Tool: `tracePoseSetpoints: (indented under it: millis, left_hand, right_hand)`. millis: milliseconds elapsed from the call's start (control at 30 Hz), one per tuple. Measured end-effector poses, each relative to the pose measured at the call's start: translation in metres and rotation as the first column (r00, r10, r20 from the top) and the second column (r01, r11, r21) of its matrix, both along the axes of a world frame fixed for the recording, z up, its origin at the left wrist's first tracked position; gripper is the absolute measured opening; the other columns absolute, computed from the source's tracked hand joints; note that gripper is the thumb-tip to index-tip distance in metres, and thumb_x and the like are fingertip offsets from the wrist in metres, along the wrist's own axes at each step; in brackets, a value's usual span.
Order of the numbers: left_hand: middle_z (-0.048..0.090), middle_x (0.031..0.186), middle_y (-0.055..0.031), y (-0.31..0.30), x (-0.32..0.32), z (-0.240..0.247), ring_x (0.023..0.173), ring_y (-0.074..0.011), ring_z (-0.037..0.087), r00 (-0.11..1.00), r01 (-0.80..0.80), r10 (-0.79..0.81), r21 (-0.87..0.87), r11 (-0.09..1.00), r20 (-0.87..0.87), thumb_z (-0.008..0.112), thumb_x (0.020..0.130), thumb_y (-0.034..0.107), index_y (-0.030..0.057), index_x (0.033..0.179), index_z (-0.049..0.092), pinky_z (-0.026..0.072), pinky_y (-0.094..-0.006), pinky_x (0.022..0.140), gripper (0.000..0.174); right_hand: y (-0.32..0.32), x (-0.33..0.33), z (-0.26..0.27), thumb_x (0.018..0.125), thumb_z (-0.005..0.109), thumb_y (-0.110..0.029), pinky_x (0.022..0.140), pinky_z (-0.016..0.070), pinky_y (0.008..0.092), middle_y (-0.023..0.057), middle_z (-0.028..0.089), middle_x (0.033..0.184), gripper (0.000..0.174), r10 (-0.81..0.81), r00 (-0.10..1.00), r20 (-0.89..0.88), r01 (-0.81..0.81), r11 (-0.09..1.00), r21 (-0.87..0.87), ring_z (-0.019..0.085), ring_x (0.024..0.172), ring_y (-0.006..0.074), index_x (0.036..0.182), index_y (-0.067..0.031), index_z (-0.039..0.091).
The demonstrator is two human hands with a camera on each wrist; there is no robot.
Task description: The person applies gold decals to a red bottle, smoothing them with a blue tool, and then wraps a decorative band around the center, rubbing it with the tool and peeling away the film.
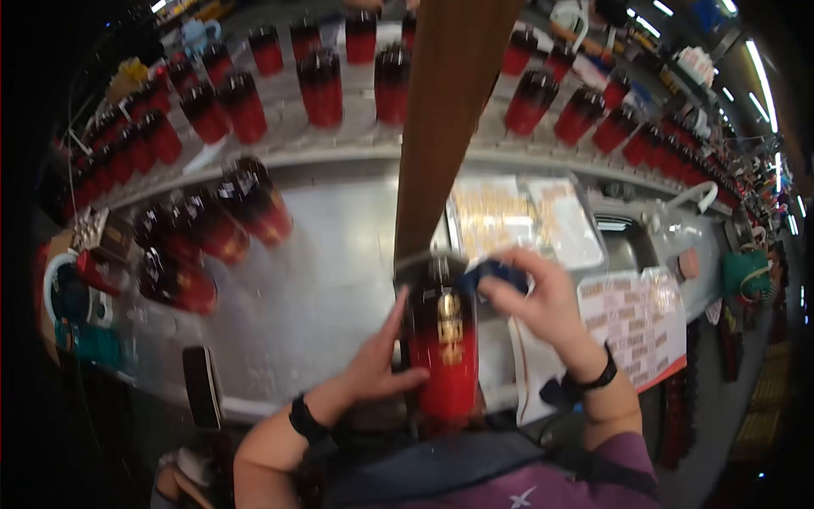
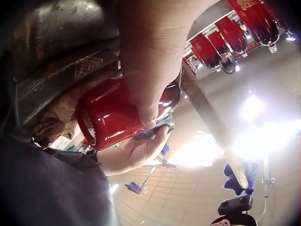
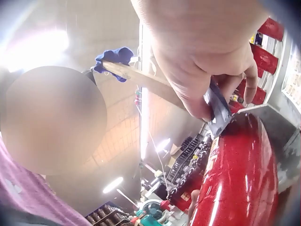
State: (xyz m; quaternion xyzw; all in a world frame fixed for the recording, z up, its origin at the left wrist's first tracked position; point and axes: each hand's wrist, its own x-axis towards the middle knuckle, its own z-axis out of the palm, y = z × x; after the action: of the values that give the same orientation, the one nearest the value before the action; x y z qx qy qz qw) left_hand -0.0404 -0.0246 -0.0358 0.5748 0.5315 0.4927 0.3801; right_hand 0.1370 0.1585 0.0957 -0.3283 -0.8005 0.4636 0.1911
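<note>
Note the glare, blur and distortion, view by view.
Head: curved edges with black corners, the right hand smeared, a pale sheen on the table. Left wrist: lamps blown out white, streaky highlights on the red bottle. Right wrist: glossy streaks on that bottle, one round patch blurred featureless.

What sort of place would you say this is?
Probably a bottle-decorating workshop: rows of matching red-black bottles line the conveyor, sheets of small labels lie on the worktop, and one bottle bears gold characters.

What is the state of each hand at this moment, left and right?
Left hand: closed on the red and black bottle, thumb across its front.
Right hand: closed, pinching a dark blue piece against the bottle.
</note>
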Motion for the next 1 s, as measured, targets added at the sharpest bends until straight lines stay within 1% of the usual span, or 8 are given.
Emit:
tracePoseSetpoints:
  millis: [133, 200, 400, 600, 700, 833, 933, 1000]
  left_hand:
    - [0.024, 0.156, -0.0299, 0.004, -0.002, -0.006, 0.140, -0.0381, 0.040, 0.993, 0.016, -0.018, 0.019, 1.000, 0.120, 0.077, 0.082, 0.042, 0.0011, 0.157, -0.003, 0.0396, -0.0436, 0.110, 0.117]
    - [0.025, 0.156, -0.0297, 0.005, -0.001, -0.009, 0.138, -0.0383, 0.042, 1.000, 0.002, -0.006, 0.100, 0.995, 0.031, 0.077, 0.082, 0.042, 0.0012, 0.157, -0.003, 0.0399, -0.0439, 0.110, 0.117]
    - [0.033, 0.153, -0.0272, 0.005, 0.001, -0.011, 0.133, -0.0351, 0.048, 0.984, 0.017, -0.026, 0.052, 0.998, 0.174, 0.077, 0.081, 0.044, 0.0024, 0.157, -0.003, 0.0418, -0.0431, 0.107, 0.118]
    - [0.037, 0.152, -0.0245, 0.004, -0.003, -0.006, 0.129, -0.0333, 0.052, 0.988, 0.019, -0.027, 0.056, 0.998, 0.152, 0.078, 0.081, 0.043, 0.0032, 0.158, -0.003, 0.0446, -0.0418, 0.103, 0.119]
    - [0.039, 0.151, -0.0241, 0.005, -0.003, -0.008, 0.127, -0.0327, 0.054, 0.986, 0.018, -0.027, 0.058, 0.998, 0.166, 0.078, 0.081, 0.042, 0.0039, 0.158, -0.003, 0.0460, -0.0412, 0.101, 0.118]
    - [0.039, 0.151, -0.0240, 0.003, -0.008, -0.002, 0.126, -0.0320, 0.055, 0.995, 0.028, -0.030, 0.023, 0.999, 0.100, 0.080, 0.079, 0.041, 0.0046, 0.158, -0.001, 0.0476, -0.0406, 0.099, 0.119]
    - [0.037, 0.152, -0.0238, 0.004, -0.007, -0.004, 0.127, -0.0320, 0.054, 0.992, 0.015, -0.017, 0.014, 1.000, 0.123, 0.081, 0.077, 0.043, 0.0045, 0.158, 0.000, 0.0480, -0.0403, 0.099, 0.121]
    - [0.035, 0.153, -0.0236, 0.003, -0.006, -0.010, 0.129, -0.0319, 0.052, 0.990, -0.008, 0.006, 0.013, 1.000, 0.141, 0.082, 0.076, 0.043, 0.0045, 0.158, 0.000, 0.0478, -0.0403, 0.100, 0.123]
  right_hand:
    - [0.008, 0.003, -0.001, 0.083, 0.074, -0.009, 0.076, 0.0479, 0.0244, 0.0043, 0.067, 0.089, 0.022, 0.029, 0.983, -0.184, -0.003, 0.990, 0.140, 0.061, 0.083, 0.0102, 0.103, -0.0007, 0.068]
    - [0.003, 0.009, 0.002, 0.083, 0.075, -0.009, 0.077, 0.0475, 0.0240, 0.0030, 0.068, 0.090, 0.023, 0.004, 0.989, -0.148, 0.005, 0.998, 0.065, 0.060, 0.084, 0.0094, 0.103, -0.0004, 0.068]
    - [-0.010, 0.011, 0.002, 0.084, 0.075, -0.007, 0.079, 0.0480, 0.0243, 0.0028, 0.068, 0.091, 0.022, 0.017, 0.990, -0.137, -0.037, 0.988, -0.149, 0.061, 0.086, 0.0092, 0.104, -0.0005, 0.068]
    - [-0.023, 0.003, -0.004, 0.079, 0.078, -0.008, 0.068, 0.0480, 0.0282, 0.0077, 0.065, 0.085, 0.025, 0.352, 0.936, -0.020, -0.343, 0.923, 0.175, 0.062, 0.074, 0.0162, 0.101, -0.0008, 0.069]
    - [-0.006, 0.000, -0.011, 0.078, 0.077, -0.006, 0.064, 0.0478, 0.0282, 0.0073, 0.063, 0.081, 0.023, 0.151, 0.984, -0.099, -0.118, 0.952, 0.281, 0.061, 0.070, 0.0180, 0.099, -0.0016, 0.069]
    - [-0.011, -0.001, 0.002, 0.069, 0.078, -0.008, 0.066, 0.0426, 0.0340, 0.0046, 0.063, 0.081, 0.029, 0.440, 0.898, 0.009, -0.333, 0.665, 0.669, 0.055, 0.070, 0.0201, 0.096, -0.0053, 0.071]
    - [-0.031, 0.009, -0.001, 0.060, 0.070, -0.017, 0.070, 0.0450, 0.0337, 0.0007, 0.066, 0.088, 0.039, 0.544, 0.832, 0.113, -0.418, 0.480, 0.771, 0.054, 0.074, 0.0189, 0.098, -0.0067, 0.072]
    - [-0.033, 0.005, 0.004, 0.058, 0.069, -0.017, 0.069, 0.0458, 0.0326, 0.0004, 0.066, 0.090, 0.040, 0.566, 0.815, 0.124, -0.435, 0.456, 0.777, 0.055, 0.074, 0.0180, 0.097, -0.0066, 0.073]
